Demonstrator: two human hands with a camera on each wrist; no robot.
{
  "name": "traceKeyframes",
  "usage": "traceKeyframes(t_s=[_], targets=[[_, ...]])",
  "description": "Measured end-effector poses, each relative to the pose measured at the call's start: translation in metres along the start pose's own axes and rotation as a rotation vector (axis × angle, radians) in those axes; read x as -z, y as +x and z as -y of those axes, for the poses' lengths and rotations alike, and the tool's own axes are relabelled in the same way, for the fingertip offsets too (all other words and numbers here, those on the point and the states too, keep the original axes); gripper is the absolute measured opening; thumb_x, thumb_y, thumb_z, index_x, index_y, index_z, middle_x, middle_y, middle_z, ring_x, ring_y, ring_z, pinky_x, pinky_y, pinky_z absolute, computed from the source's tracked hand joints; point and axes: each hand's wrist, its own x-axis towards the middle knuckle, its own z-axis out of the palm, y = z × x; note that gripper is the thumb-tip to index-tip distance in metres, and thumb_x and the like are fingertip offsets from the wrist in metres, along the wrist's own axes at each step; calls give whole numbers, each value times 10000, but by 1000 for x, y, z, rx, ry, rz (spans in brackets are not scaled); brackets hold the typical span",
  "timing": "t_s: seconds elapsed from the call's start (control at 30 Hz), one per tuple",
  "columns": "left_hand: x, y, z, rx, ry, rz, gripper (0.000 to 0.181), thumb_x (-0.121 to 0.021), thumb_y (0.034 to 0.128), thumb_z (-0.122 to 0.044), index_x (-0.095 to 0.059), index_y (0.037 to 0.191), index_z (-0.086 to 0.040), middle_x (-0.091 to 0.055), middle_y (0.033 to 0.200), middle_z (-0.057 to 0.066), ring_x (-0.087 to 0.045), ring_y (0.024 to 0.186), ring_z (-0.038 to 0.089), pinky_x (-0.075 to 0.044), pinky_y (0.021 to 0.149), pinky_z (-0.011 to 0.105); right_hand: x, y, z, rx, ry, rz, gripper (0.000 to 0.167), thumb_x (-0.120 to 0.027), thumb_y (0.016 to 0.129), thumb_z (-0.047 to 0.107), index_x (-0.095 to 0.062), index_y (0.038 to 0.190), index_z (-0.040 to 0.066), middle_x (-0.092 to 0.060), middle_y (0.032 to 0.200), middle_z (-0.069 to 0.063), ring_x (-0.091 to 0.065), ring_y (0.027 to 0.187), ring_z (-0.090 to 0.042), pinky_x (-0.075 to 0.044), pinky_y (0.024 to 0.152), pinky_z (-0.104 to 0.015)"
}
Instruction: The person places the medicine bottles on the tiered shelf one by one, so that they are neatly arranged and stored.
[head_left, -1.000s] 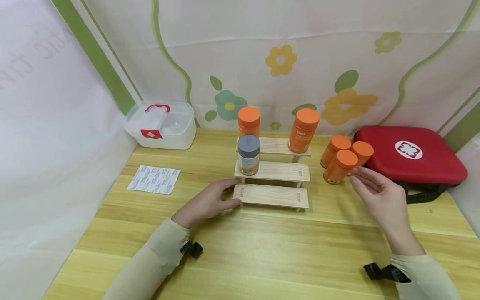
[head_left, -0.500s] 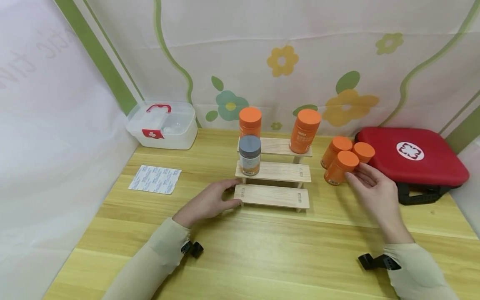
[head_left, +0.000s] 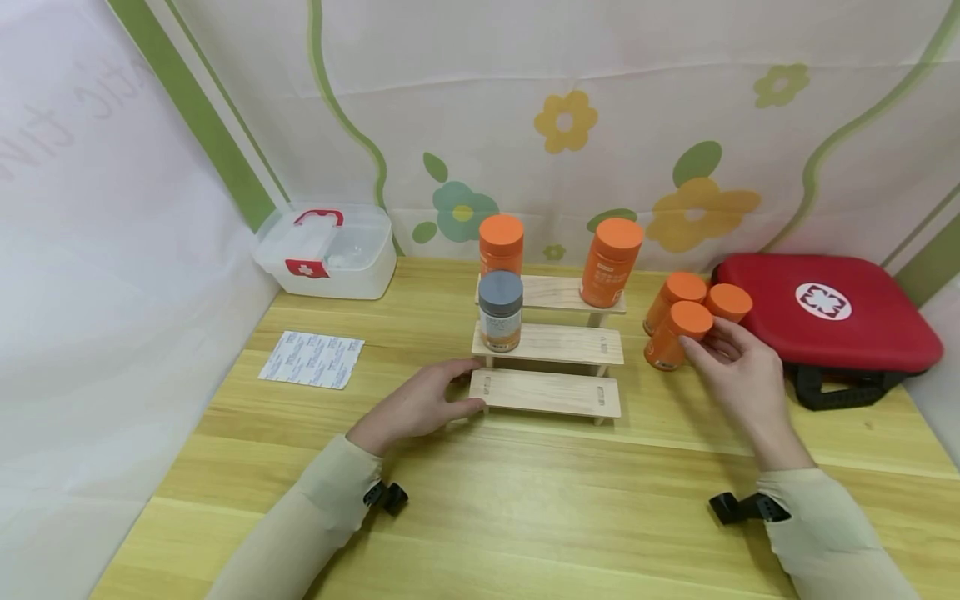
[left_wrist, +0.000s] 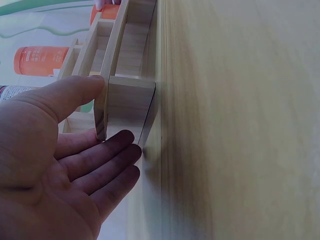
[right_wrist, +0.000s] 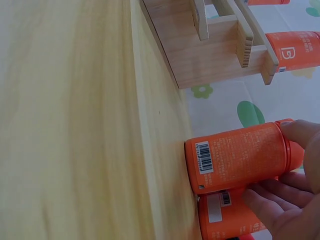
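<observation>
My left hand (head_left: 420,400) holds the left end of the lowest step of a three-tier wooden stand (head_left: 543,392), thumb at the front corner and index finger at the back. Its other fingers extend loosely past the end in the left wrist view. My right hand (head_left: 742,379) grips an orange bottle (right_wrist: 240,157) near its cap, with the thumb on one side and fingers on the other. Two more orange bottles (head_left: 678,292) stand close behind it. On the stand, a grey-capped bottle (head_left: 501,312) occupies the middle step; two orange bottles (head_left: 611,267) are on the top step.
A red first-aid case (head_left: 825,312) with a black handle lies right of the bottles. At the back left is a clear plastic first-aid box (head_left: 326,254). A printed white packet (head_left: 312,360) lies flat on the wooden table (head_left: 540,517). Patterned cloth hangs behind.
My right hand has moved left, from the side of the front orange bottle to a grip round its cap. That bottle has shifted slightly left. The left hand stays at the stand.
</observation>
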Motion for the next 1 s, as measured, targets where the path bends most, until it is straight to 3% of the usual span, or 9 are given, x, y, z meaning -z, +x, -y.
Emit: traceKeyframes(t_s=[0.43,0.7,1.0], targets=[[0,1,-1,0,-4,-3,652,-776,1016,-360,-546,1589,-152,-555,1635,64,-499,1540,275,-404,1298,498,-5,5,4,22,-38,-9,684,-809,981,395,-592,1547,78,-665,1467,-241,-570,1056,183,-474,847,40],[0,0,-1,2,-3,1,663,-777,1015,-360,-541,1589,-128,-555,1632,84,-498,1540,287,-404,1298,502,-7,2,2,16,-7,-38,653,-803,989,345,-602,1517,17,-658,1436,-289,-569,1016,200,-503,838,20],[0,0,0,-3,-6,-3,656,-775,1017,-358,-544,1588,-131,-560,1629,75,-502,1537,281,-405,1297,500,-6,0,0,17,10,-42,652,-803,990,334,-595,1523,21,-641,1457,-272,-576,1036,200,-512,849,6]])
